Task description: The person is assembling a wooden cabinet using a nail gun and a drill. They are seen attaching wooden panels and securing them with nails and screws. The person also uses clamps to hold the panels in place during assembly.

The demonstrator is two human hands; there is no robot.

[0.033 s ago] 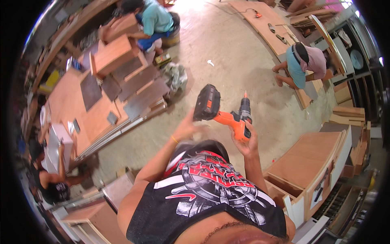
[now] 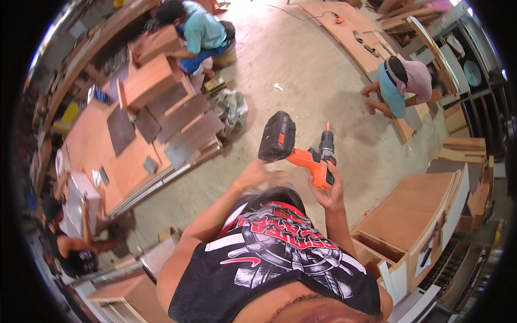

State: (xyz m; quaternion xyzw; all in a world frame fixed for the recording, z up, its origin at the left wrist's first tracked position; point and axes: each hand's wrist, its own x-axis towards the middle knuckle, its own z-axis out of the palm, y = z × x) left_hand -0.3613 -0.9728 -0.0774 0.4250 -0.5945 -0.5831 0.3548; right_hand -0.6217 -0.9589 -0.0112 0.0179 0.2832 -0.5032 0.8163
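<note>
A cordless drill (image 2: 308, 158) with an orange body, black chuck and bulky black battery is held up in front of my chest. Its bit points away from me, toward the far floor. My right hand (image 2: 329, 192) wraps round the rear of the drill's body, thumb along its side. Close beneath the battery (image 2: 277, 135) is my left hand (image 2: 260, 174), fingers stretched out and slightly blurred. Whether its fingertips touch the battery I cannot tell.
Wooden panels and a box (image 2: 148, 83) lie on a low work surface at left, with one person behind it and another at near left. A third person bends over a long board (image 2: 344, 37) at far right. A wooden cabinet (image 2: 406, 202) stands at my right.
My left hand has shifted slightly to the right below the battery, its fingers reaching further out. The drill has moved very little in my right hand.
</note>
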